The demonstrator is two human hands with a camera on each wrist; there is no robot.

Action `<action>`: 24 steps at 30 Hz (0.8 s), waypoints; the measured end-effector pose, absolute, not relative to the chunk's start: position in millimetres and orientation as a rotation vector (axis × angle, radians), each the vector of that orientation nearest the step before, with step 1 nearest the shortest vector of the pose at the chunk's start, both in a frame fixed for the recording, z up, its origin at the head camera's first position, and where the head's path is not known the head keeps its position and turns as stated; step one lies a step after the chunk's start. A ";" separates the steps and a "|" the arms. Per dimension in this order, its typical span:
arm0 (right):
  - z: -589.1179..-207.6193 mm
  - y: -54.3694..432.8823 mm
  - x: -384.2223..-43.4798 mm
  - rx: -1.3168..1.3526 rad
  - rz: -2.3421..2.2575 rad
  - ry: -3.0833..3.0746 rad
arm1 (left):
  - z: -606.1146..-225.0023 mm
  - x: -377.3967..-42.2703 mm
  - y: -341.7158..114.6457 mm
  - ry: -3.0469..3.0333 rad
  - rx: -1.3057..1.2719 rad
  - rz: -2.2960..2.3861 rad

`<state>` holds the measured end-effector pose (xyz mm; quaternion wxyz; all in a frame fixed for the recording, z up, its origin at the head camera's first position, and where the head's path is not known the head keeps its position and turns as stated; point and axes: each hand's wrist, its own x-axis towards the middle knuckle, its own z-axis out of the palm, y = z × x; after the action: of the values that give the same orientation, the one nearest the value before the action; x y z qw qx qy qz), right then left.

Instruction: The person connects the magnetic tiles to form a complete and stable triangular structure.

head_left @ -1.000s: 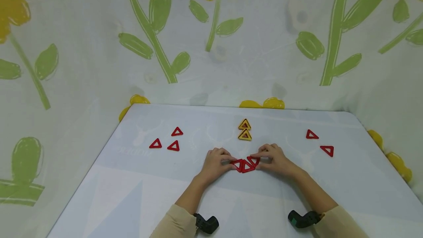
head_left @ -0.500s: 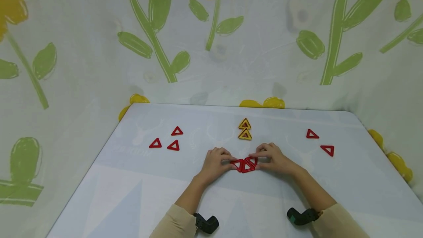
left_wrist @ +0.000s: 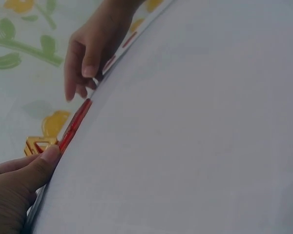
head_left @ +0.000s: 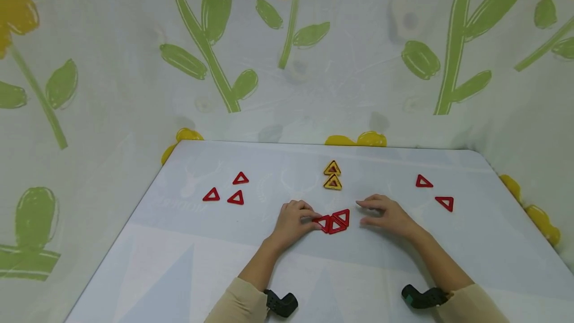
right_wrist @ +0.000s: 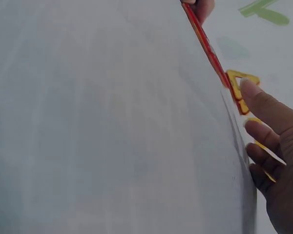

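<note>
Three red triangle frames lie flat and edge to edge in the middle of the table: a left one (head_left: 323, 223), a middle one (head_left: 337, 225) and a right one (head_left: 342, 217). My left hand (head_left: 293, 223) pinches the left triangle between thumb and fingers. To the right of the row, my right hand (head_left: 389, 217) is apart from the triangles, thumb and fingers spread with nothing between them. In the right wrist view the right hand (right_wrist: 278, 146) shows its thumb and fingers separated. Beyond the row lie two yellow triangles (head_left: 333, 182), one behind the other.
Several more red triangles lie on the white table (head_left: 179, 263): three in a left group (head_left: 235, 197), two at the right, one of them a tilted triangle (head_left: 445, 204). A flower-patterned cloth (head_left: 314, 103) rises behind the table's back edge.
My right hand has let go of the right triangle and drawn back to the right. That triangle has turned and now lies against the middle one. The left hand has stayed in place.
</note>
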<state>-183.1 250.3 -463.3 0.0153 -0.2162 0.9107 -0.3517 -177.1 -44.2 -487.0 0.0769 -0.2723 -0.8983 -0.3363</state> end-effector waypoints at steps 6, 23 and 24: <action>-463.5 262.3 -179.0 -0.636 -1.072 2.961 | -487.5 -177.6 -44.5 -2.681 -0.818 -0.993; -455.6 310.6 -178.3 -0.219 -1.127 3.074 | -488.8 -177.4 -43.3 -2.672 -0.802 -1.003; -455.9 313.0 -178.6 -0.205 -1.128 3.089 | -488.9 -177.6 -43.3 -2.669 -0.802 -1.000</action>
<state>-178.6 313.0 -455.9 -0.0764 -0.0620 0.9348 -0.3413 -177.6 -43.3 -488.9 0.0901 -0.2698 -0.8977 -0.3364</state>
